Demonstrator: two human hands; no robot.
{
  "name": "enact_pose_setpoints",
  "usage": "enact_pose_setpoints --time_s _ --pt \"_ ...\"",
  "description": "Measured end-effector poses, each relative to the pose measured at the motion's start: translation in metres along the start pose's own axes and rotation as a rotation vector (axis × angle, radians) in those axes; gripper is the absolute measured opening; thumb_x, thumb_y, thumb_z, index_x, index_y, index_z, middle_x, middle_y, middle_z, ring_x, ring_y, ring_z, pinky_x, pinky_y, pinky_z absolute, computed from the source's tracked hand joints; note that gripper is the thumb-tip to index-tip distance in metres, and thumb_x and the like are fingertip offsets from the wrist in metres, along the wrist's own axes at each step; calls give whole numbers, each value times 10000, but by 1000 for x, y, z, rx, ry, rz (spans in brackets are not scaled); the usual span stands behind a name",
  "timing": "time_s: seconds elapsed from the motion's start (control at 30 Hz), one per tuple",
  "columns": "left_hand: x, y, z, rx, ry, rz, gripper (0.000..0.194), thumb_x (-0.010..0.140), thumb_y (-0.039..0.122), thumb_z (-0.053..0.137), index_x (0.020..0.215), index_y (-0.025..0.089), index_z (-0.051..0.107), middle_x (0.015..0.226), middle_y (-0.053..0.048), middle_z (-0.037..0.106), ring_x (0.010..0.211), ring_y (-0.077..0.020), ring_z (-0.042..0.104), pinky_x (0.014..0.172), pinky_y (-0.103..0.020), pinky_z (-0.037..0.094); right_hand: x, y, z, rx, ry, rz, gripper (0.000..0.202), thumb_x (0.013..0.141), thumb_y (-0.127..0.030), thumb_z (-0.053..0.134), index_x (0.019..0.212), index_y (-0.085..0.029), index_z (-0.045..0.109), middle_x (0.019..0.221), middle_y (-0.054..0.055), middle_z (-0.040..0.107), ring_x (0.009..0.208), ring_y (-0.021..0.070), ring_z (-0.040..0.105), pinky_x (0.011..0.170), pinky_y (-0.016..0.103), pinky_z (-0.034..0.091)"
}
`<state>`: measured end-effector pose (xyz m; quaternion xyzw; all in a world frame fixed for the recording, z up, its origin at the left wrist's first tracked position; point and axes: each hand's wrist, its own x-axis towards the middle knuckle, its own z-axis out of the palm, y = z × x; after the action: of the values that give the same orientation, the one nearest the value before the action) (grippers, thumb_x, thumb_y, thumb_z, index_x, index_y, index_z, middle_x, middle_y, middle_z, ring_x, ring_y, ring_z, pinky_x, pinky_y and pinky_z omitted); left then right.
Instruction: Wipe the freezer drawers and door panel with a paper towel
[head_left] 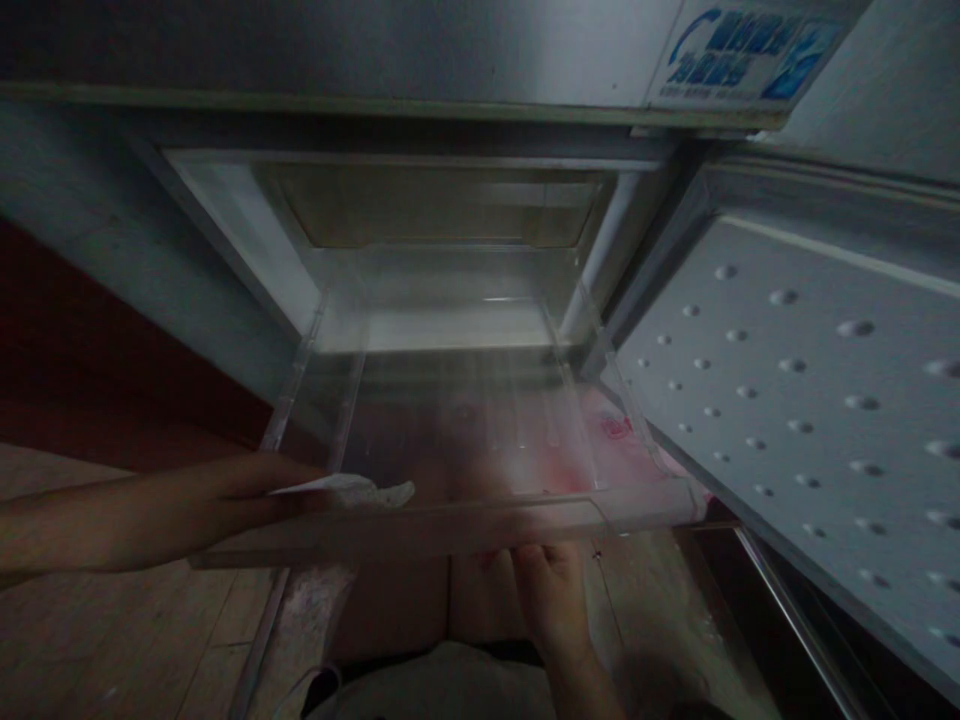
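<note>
A clear plastic freezer drawer is pulled well out of the open compartment, and only see-through walls and floor show inside it. At its left front corner, my left hand is closed on a crumpled white tissue or cloth, whose end lies over the front wall. The left fingertips are partly hidden. My right hand has its fingers curled under the drawer's front edge near the middle, gripping it from below.
The freezer door with a dimpled inner panel stands open on the right. Below the drawer lies a pink-and-white plastic bag. A closed upper door with a blue-lettered sticker overhangs the compartment. Reddish-brown furniture is at the left.
</note>
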<state>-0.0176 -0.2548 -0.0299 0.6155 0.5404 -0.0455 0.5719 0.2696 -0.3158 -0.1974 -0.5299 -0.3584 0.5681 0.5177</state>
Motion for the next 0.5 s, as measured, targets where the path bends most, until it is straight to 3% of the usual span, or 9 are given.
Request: enact_pose_setpoints --time_s 0.13,0.33,0.5 --pt "8 13 9 15 -23 92 511 867 564 416 1142 232 692 1118 9 717 1005 -203 603 862 -244 411 -1 1 0 11 23 -22 82 703 -275 680 739 -211 717 720 25 743 698 197 658 666 290 521" --pt "48 64 33 82 -57 180 388 922 406 422 1024 168 711 1043 -26 727 930 -200 619 763 -233 442 1 0 3 7 25 -12 112 738 -304 634 738 -222 711 732 19 742 720 198 663 696 289 517" --pt "100 111 54 47 -264 300 297 923 273 405 826 131 647 726 -20 649 667 -145 572 622 -218 436 1 1 3 31 21 -36 150 752 -332 623 725 -207 702 755 31 737 723 197 654 666 284 506"
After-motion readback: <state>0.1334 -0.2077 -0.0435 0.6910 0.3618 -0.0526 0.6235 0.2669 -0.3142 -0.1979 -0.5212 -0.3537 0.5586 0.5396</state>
